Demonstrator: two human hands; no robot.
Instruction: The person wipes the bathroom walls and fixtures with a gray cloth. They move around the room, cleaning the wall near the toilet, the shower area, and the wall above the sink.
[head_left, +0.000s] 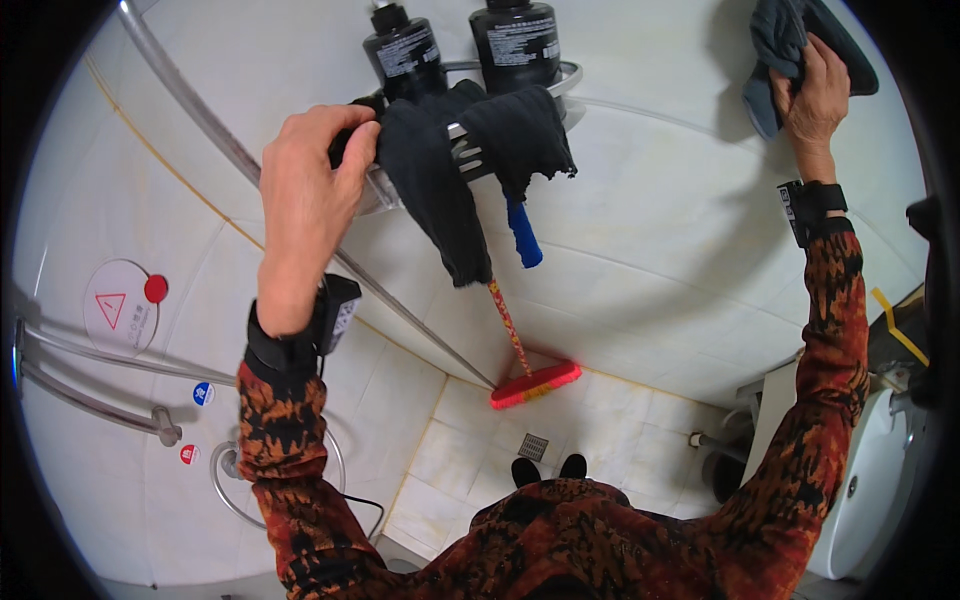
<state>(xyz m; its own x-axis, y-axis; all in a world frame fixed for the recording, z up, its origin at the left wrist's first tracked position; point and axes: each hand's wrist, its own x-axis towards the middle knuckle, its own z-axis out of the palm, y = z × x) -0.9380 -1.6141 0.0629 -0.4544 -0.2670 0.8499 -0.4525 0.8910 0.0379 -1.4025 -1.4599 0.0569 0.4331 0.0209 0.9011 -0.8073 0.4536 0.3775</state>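
My left hand (319, 169) is at the left end of a metal corner shelf (386, 187), thumb and fingers closed around a piece of black cloth (341, 145). Beside the fingertips, a long black cloth (435, 180) hangs over the shelf's front. A second black cloth (517, 139) with a ragged edge drapes next to it. High on the right, my right hand (817, 97) grips a dark grey cloth (780, 45) in front of the tiled wall. Its palm side and part of the cloth are hidden.
Two black pump bottles (409, 56) stand on the shelf. Below it are a blue strip (523, 234) and a red broom (536, 385). A metal pole (195, 105) crosses the left side. A grab rail (97, 360) is lower left, a washbasin (862, 487) lower right, a floor drain (533, 447) by my feet.
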